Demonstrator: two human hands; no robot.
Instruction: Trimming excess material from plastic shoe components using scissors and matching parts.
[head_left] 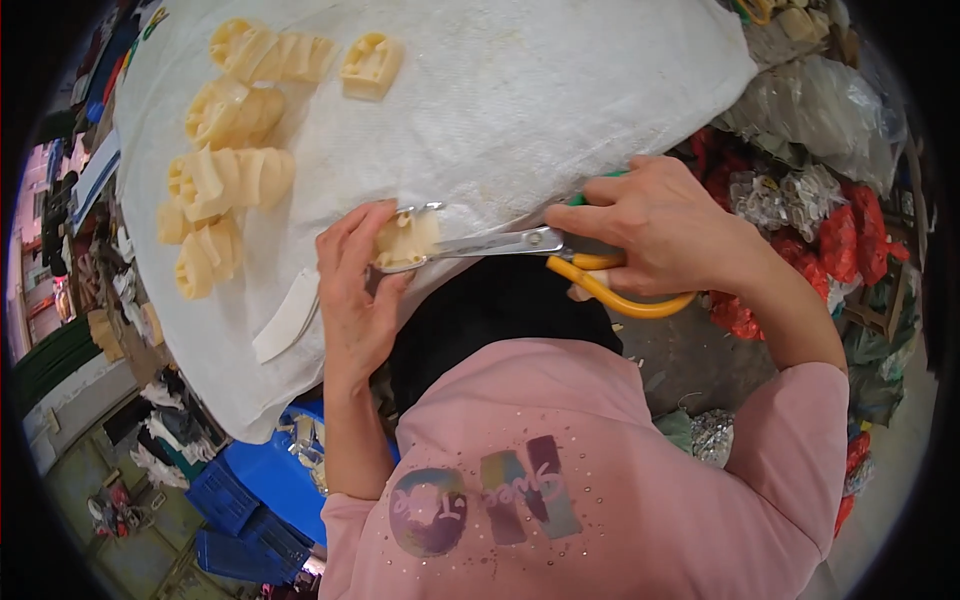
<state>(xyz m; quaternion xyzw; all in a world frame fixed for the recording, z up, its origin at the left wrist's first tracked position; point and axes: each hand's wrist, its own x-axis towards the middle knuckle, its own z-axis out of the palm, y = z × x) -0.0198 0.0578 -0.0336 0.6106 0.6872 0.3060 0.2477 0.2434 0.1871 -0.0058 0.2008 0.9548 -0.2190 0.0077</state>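
Here at the near edge of the surface draped in white woven sheet (520, 100), both hands are busy! The left hand (352, 270) grips a small, cream-coloured, hollow-looking moulded piece (408, 242), fingers over its left side, thumb below. The right hand (665, 225) is wrapped around a silver metal scissor-like tool with a yellow looped handle (490, 244), and a bit of green shows beside those fingers. The tool's 2 metal ends flank the cream piece, 1 along its upper side, 1 along its lower; whether they bite into it, I cannot tell. All this happens just above the person's lap, beside the sheet's border.

Look left of the hands: a curved, flat white strip (288, 320) lies near the left wrist. Farther up the sheet, rows of matching cream moulded pieces (235, 180) lie bunched together, with 1 separate cream block (370, 66) just right of the top row. Down below sits a blue plastic bin (270, 478), and over on the right, bright red bags (840, 238) crowd near a clear plastic bag (815, 108).
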